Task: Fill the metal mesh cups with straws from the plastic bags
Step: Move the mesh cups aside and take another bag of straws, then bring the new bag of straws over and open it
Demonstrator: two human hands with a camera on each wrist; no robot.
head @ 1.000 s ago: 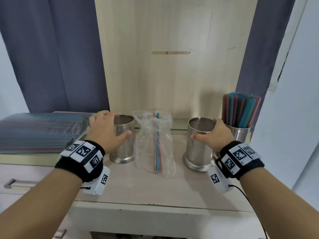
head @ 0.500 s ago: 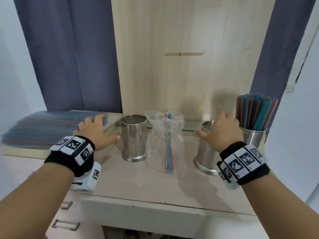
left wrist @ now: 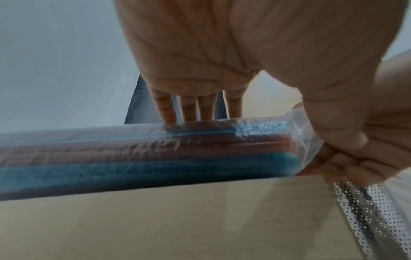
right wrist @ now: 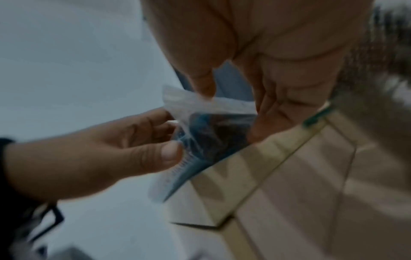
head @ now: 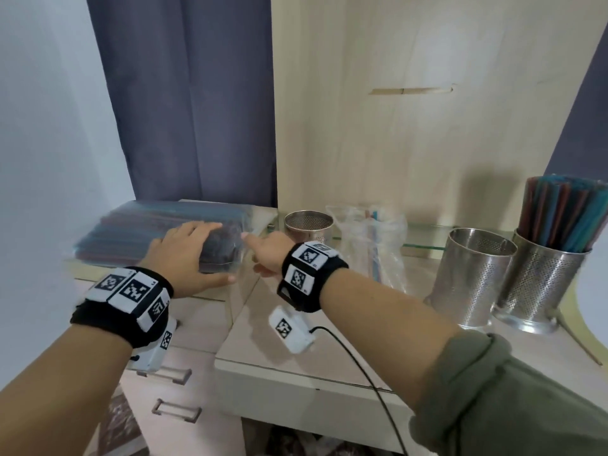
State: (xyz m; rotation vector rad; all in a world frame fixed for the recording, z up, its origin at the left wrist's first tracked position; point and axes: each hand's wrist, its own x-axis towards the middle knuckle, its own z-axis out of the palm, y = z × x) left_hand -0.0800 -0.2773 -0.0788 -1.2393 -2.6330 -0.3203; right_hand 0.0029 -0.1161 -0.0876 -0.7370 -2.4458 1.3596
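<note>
The left hand (head: pixel 184 255) lies over the near end of the full bag of straws (head: pixel 158 230), fingers spread on top and thumb at its side, steadying it. The right hand (head: pixel 268 253) pinches the bag's clear end flap, probably to lift or open it. 2 empty mesh cups (head: pixel 472 274) wait on the counter (head: pixel 329 343); 1 cup (head: pixel 539 287) already holds straws.

Left hand (head: pixel 184 255) and right hand (head: pixel 268 250) moved from cups to full straw bag (head: pixel 158 232)

A pale wooden panel (head: pixel 411 126) rose behind the beige worktop (head: pixel 296 340), flanked by dark blue curtains (head: pixel 184 93); a white wall (head: pixel 49 110) stood left, drawers (head: pixel 184 383) below.
</note>
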